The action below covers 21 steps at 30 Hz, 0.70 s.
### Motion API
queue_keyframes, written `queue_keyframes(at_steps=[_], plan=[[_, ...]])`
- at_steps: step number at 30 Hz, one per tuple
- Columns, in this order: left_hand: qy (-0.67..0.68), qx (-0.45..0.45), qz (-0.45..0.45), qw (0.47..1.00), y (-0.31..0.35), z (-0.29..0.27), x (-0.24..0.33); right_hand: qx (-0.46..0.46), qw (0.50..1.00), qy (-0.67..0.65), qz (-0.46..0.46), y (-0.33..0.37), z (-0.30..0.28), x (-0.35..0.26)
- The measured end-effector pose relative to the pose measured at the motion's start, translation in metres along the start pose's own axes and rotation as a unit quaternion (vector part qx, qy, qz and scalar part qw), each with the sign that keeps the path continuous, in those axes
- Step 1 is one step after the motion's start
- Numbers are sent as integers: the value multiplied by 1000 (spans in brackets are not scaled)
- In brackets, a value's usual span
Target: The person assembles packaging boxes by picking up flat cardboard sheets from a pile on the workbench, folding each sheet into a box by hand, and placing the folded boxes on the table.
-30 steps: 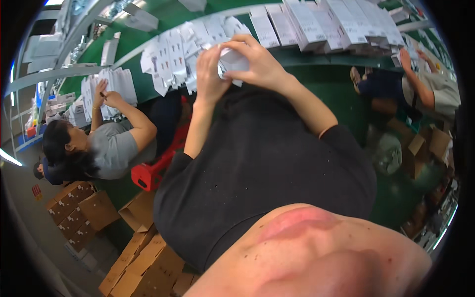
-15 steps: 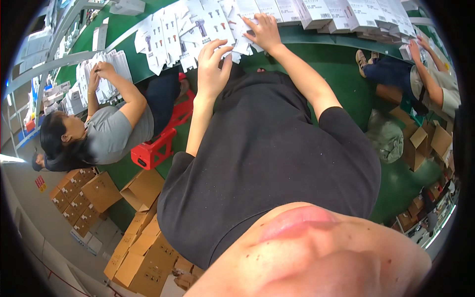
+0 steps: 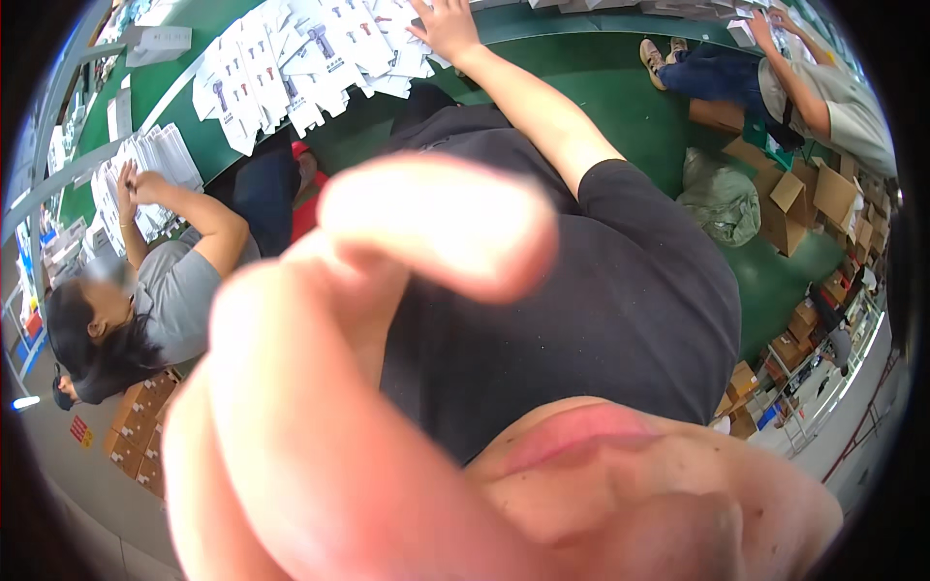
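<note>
Green bench (image 3: 620, 107): right hand (image 3: 448, 27) fingers spread on flat cartons (image 3: 329, 44); left hand (image 3: 387, 320) blurred, blocking lens, fingers unclear.

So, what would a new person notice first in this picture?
First, the left hand, very close to the camera and blurred, filling the lower left. Behind it, the right hand rests on white flat cartons spread over the green table at the top. A seated co-worker at the left handles a stack of white cards.
</note>
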<state>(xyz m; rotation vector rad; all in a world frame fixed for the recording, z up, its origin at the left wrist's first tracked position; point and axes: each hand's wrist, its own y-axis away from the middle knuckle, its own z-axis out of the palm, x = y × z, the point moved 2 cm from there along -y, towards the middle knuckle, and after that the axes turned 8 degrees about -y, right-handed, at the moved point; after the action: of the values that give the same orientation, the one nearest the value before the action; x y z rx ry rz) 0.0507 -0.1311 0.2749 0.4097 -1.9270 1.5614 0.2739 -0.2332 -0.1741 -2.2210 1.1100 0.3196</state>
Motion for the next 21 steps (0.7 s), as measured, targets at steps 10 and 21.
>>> queue_keyframes(at_steps=[10, 21], plan=[[171, -20, 27, 985, 3, 19, 5, -1, 998, 36, 48, -1, -2, 15], [263, 29, 25, 964, 1, 9, 27, -86, 974, 109, 181, -2, -42, 23]])
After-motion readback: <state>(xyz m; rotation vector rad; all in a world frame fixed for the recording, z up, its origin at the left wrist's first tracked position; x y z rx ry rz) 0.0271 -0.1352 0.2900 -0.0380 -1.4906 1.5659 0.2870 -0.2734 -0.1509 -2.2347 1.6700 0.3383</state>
